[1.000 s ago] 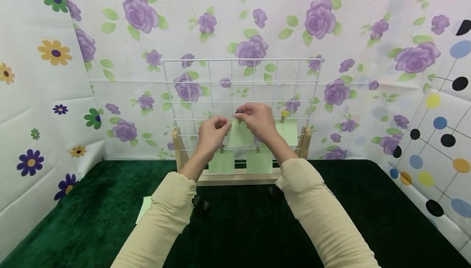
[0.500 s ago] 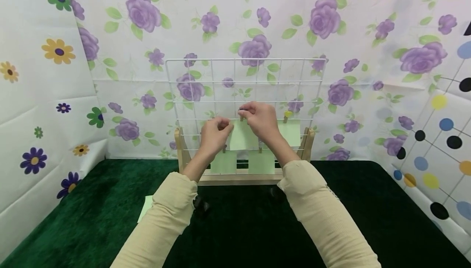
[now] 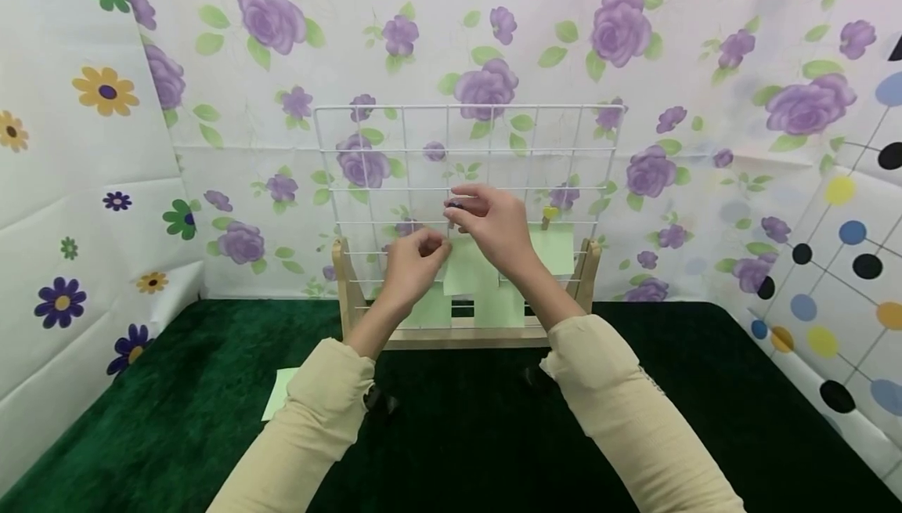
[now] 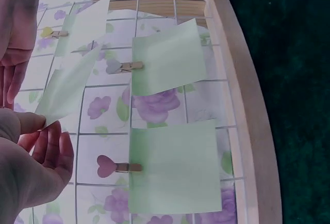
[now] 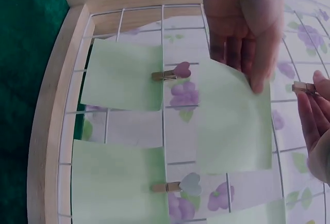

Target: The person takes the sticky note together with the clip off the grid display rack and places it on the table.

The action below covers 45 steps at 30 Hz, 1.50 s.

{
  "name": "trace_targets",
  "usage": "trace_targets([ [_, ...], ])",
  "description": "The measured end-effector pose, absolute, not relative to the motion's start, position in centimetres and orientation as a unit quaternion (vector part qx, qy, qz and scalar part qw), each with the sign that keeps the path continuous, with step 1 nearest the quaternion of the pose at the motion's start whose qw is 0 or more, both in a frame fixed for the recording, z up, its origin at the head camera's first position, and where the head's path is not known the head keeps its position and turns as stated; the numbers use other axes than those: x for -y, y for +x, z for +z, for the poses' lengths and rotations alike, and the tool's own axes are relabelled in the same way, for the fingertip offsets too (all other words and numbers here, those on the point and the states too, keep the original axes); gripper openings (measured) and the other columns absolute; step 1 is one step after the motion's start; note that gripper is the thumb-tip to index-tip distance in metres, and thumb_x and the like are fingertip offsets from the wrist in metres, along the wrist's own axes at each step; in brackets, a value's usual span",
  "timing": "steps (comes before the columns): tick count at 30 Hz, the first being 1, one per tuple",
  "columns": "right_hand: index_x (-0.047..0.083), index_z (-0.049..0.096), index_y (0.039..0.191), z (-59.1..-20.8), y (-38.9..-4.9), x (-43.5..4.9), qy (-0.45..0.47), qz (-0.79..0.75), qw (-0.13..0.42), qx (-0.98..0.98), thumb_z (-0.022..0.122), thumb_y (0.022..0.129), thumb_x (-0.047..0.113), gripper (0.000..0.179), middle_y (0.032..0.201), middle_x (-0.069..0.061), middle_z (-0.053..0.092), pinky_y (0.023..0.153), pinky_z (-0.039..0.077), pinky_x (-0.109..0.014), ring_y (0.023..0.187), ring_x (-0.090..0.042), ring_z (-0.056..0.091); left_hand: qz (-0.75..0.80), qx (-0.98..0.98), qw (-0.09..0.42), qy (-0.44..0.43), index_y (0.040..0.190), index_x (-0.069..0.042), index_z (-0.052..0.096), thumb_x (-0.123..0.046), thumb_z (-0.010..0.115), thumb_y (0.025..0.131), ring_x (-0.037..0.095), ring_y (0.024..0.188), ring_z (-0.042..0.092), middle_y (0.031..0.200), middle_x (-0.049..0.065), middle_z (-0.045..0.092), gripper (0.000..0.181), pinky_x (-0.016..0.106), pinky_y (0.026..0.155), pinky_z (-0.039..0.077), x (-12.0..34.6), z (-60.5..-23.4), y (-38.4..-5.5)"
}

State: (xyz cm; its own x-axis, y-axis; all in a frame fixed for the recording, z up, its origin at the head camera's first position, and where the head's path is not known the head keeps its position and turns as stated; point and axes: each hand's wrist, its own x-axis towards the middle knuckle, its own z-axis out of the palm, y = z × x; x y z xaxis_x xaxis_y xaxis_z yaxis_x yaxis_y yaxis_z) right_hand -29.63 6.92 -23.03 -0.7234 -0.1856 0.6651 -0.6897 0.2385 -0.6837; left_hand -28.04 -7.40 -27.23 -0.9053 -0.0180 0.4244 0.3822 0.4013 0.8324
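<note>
The left hand (image 3: 414, 266) pinches the held note (image 3: 468, 269), a pale green sheet, at its upper left corner; thumb and fingertips are closed together on the paper. The right hand (image 3: 493, 227) pinches a wooden clothespin (image 5: 304, 87) between thumb and fingers, with a visible gap between clothespin and sheet in the right wrist view.

The held note is before the white wire grid (image 3: 510, 149), tilted in the left wrist view; contact with the wires cannot be determined. In the head view its lower edge overlaps the lower left note (image 4: 175, 167) and lower right note (image 4: 167, 61), clipped with pink and pale heart pins respectively. The upper right note (image 3: 557, 251), under a yellow heart pin, is just beyond the right hand.

Margins: wire rows continue above both hands to the top wire; the left post (image 3: 345, 286) of the wooden stand is near the left wrist. A loose note (image 3: 277, 394), partly hidden by the left sleeve (image 3: 310, 411), lies on the green-covered tabletop (image 3: 458, 435).
</note>
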Motion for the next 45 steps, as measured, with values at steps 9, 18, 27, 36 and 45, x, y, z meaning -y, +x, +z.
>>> trace_targets([
  [9, -0.001, 0.070, 0.101, -24.6, -29.3, -8.7, 0.284, 0.515, 0.188, 0.787, 0.068, 0.091, 0.012, 0.017, 0.099, -0.011, 0.069, 0.066, 0.056, -0.031, 0.073, -0.019, 0.071, -0.555, 0.812, 0.148, -0.102, 0.113, 0.002, 0.065, -0.009, 0.061, 0.093, 0.026, 0.093, 0.060, 0.102, 0.015, 0.066, 0.023, 0.033, 0.076, 0.048, 8.7, -28.2, -27.5],
  [18, 0.002, 0.073, 0.100, -26.3, -29.1, -10.6, 0.273, 0.473, 0.164, 0.821, 0.069, 0.091, 0.017, 0.018, 0.094, -0.008, 0.071, 0.067, 0.054, -0.033, 0.078, -0.025, 0.068, -0.552, 0.825, 0.096, -0.070, 0.117, 0.000, 0.062, -0.016, 0.056, 0.098, 0.027, 0.100, 0.057, 0.110, 0.015, 0.062, 0.025, 0.039, 0.084, 0.049, 10.9, -29.4, -26.7],
  [27, 0.004, 0.075, 0.101, -27.9, -28.6, -12.1, 0.253, 0.455, 0.140, 0.842, 0.070, 0.090, 0.019, 0.019, 0.096, -0.006, 0.071, 0.072, 0.053, -0.036, 0.084, -0.017, 0.067, -0.543, 0.834, 0.053, -0.082, 0.114, 0.002, 0.063, -0.017, 0.052, 0.101, 0.026, 0.098, 0.056, 0.112, 0.016, 0.062, 0.026, 0.039, 0.081, 0.051, 13.2, -31.0, -25.6],
  [36, 0.004, 0.074, 0.102, -29.5, -28.2, -13.8, 0.252, 0.459, 0.108, 0.845, 0.069, 0.091, 0.019, 0.019, 0.090, -0.003, 0.071, 0.068, 0.052, -0.037, 0.078, -0.025, 0.065, -0.544, 0.837, 0.028, -0.058, 0.114, 0.004, 0.063, -0.018, 0.053, 0.100, 0.024, 0.091, 0.057, 0.104, 0.014, 0.062, 0.027, 0.040, 0.078, 0.053, 15.7, -33.1, -24.8],
  [45, 0.005, 0.075, 0.102, -31.1, -27.8, -16.0, 0.232, 0.436, 0.093, 0.865, 0.068, 0.092, 0.024, 0.022, 0.091, -0.002, 0.071, 0.068, 0.052, -0.037, 0.078, -0.019, 0.063, -0.549, 0.836, 0.000, -0.018, 0.119, 0.004, 0.059, -0.017, 0.050, 0.101, 0.027, 0.099, 0.056, 0.110, 0.016, 0.058, 0.029, 0.046, 0.086, 0.050, 17.6, -34.7, -24.0],
])
